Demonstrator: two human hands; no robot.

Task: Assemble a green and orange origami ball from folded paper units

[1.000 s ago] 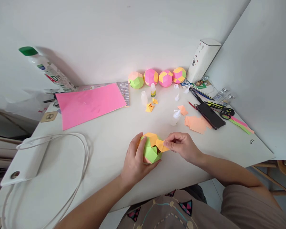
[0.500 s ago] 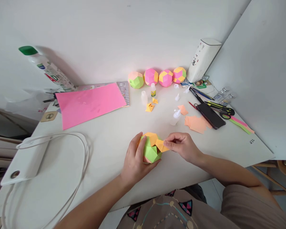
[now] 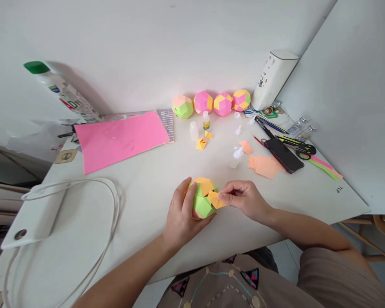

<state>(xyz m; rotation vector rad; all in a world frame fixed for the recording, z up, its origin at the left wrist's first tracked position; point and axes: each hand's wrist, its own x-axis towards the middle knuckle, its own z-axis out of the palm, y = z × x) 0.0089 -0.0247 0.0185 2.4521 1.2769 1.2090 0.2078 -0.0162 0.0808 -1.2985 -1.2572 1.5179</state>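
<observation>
My left hand [image 3: 182, 212] is wrapped round a faceted paper ball [image 3: 202, 206] in green and orange, low over the front of the white table. Between thumb and fingertips, my right hand [image 3: 244, 199] pinches a folded orange paper piece [image 3: 216, 199]. That piece lies against the ball's right side, where a dark gap shows; whether it is tucked in I cannot tell. Beyond the hands are small folded orange pieces [image 3: 201, 144] and a dropper-tipped glue bottle [image 3: 236, 157]. The ball's underside and left side are hidden by my left hand.
Several paper balls [image 3: 203, 103] line the wall, behind a small yellow-labelled bottle [image 3: 206, 121]. Pink paper sheets [image 3: 122, 141] lie at left, near a white power strip [image 3: 35, 218] with its cable. To the right are peach paper squares [image 3: 265, 167], a black phone [image 3: 285, 155] and scissors [image 3: 303, 155].
My right hand has shifted the orange paper piece slightly left and down against the ball. The left hand and the ball have hardly moved.
</observation>
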